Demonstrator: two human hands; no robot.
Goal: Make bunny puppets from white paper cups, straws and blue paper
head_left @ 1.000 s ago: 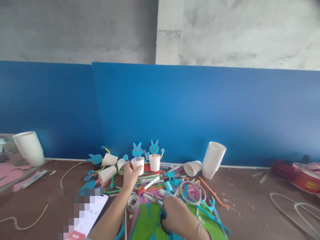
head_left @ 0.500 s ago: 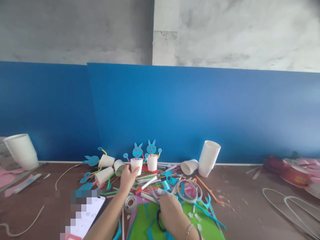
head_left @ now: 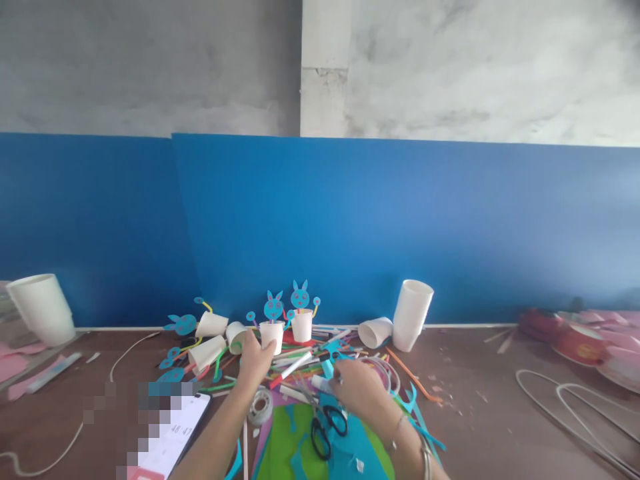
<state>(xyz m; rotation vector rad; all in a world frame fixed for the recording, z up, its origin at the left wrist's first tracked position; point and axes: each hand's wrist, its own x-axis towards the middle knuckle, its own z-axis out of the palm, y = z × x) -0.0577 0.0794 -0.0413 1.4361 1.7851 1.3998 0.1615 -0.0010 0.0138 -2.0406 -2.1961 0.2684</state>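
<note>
My left hand (head_left: pixel 257 360) is closed around a white paper cup (head_left: pixel 271 339). A blue paper rabbit head (head_left: pixel 273 307) and straw arms with round blue paws rise from this cup. Right beside it stands a second rabbit cup (head_left: pixel 302 327). My right hand (head_left: pixel 363 390) is over the pile of straws and scraps, its fingers curled together beside a white marker-like piece (head_left: pixel 321 384); what they pinch is hidden. Scissors with black handles (head_left: pixel 329 430) lie just below that hand, on blue paper (head_left: pixel 357 447) over a green sheet (head_left: pixel 280 427).
More rabbit cups (head_left: pixel 207 353) lie tipped at left, near a phone (head_left: pixel 173 433) and a tape roll (head_left: pixel 261 407). A stack of white cups (head_left: pixel 413 317) stands at right beside a tipped cup (head_left: pixel 375 332). A blue panel (head_left: pixel 350 233) borders the table's back. A cable (head_left: pixel 560 393) lies at right.
My right hand has moved up and away from the scissors, leaving their handles and the blue paper in plain sight. My left hand still holds the cup in the same spot.
</note>
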